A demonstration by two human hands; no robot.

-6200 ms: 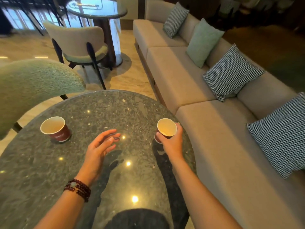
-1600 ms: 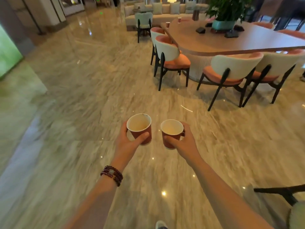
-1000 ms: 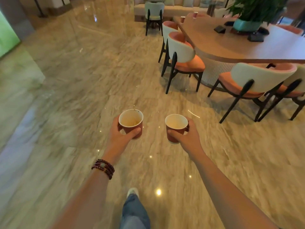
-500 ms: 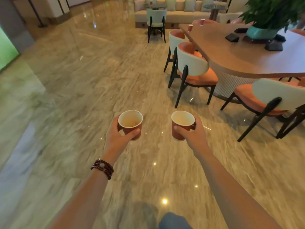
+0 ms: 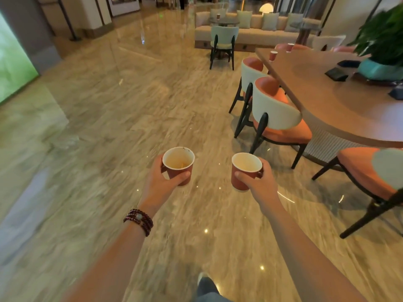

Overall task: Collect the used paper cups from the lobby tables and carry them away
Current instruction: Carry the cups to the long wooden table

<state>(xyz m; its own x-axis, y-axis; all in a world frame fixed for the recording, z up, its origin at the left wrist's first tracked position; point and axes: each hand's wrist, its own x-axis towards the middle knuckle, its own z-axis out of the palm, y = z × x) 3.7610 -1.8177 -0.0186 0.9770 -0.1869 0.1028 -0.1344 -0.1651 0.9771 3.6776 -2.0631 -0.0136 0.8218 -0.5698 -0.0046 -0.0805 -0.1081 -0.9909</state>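
Note:
My left hand (image 5: pixel 160 186) grips a red paper cup (image 5: pixel 178 163) with a stained white inside, upright above the marble floor. My right hand (image 5: pixel 262 185) holds a second red paper cup (image 5: pixel 245 171) the same way, a little to the right. Two more red cups (image 5: pixel 273 55) (image 5: pixel 290 47) stand at the far end of the long wooden table (image 5: pixel 322 99) on the right. Another cup (image 5: pixel 218 16) sits on a small round table by the far sofa.
Chairs with orange seats (image 5: pixel 277 118) (image 5: pixel 370 177) line the wooden table's near side. A potted plant (image 5: pixel 383 42) and dark flat items stand on it. A pale green chair (image 5: pixel 223 43) and a beige sofa (image 5: pixel 257 33) lie far ahead. Open marble floor (image 5: pixel 109 127) stretches left.
I have walked forward along the wooden table with both cups held; the chairs and table have slid closer and to the right. The far sofa has come into fuller view.

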